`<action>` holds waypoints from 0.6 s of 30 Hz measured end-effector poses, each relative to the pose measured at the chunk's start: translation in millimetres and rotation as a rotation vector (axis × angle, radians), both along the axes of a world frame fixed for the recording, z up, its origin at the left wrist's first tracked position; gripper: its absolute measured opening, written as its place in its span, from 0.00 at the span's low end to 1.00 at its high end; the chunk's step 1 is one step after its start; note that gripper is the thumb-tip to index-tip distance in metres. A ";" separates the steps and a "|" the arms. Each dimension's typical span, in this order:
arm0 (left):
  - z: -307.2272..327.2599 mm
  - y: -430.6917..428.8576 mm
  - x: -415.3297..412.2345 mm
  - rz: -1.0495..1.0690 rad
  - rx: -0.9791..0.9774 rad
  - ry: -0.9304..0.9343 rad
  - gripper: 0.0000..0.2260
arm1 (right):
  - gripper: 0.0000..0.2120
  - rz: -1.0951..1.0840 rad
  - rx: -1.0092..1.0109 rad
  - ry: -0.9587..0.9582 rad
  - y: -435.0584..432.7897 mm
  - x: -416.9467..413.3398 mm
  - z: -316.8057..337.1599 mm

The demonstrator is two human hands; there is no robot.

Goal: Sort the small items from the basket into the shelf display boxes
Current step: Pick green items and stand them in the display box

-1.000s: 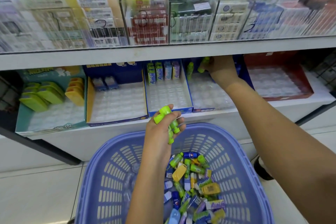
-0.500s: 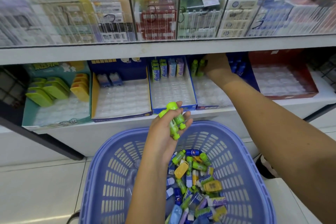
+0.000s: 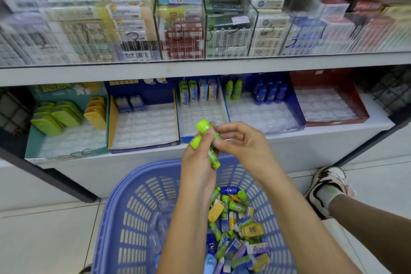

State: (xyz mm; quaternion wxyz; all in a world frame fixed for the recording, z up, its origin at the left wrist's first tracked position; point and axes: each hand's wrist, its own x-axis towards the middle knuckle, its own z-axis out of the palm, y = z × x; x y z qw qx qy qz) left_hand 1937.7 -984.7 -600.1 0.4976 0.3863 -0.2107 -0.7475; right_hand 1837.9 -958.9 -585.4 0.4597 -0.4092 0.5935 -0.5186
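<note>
Our left grip (image 3: pixel 199 169) is curled around a few green bottles (image 3: pixel 214 158) above the basket (image 3: pixel 124 187), and our right grip (image 3: pixel 242 147) pinches one of them. Drawing it out could loosen the others, and we judge they would spill to the floor. Their blue box (image 3: pixel 299 109) waits on the shelf (image 3: pixel 311 149) beyond.

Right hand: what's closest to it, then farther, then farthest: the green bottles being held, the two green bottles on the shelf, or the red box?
1. Held green bottles, at its fingertips.
2. Shelf green bottles, straight behind.
3. Red box, far right.
</note>
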 end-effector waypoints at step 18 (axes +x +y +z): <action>-0.9 -9.5 9.1 -0.173 0.115 -0.012 0.16 | 0.06 -0.189 0.028 1.027 -126.4 -121.3 16.6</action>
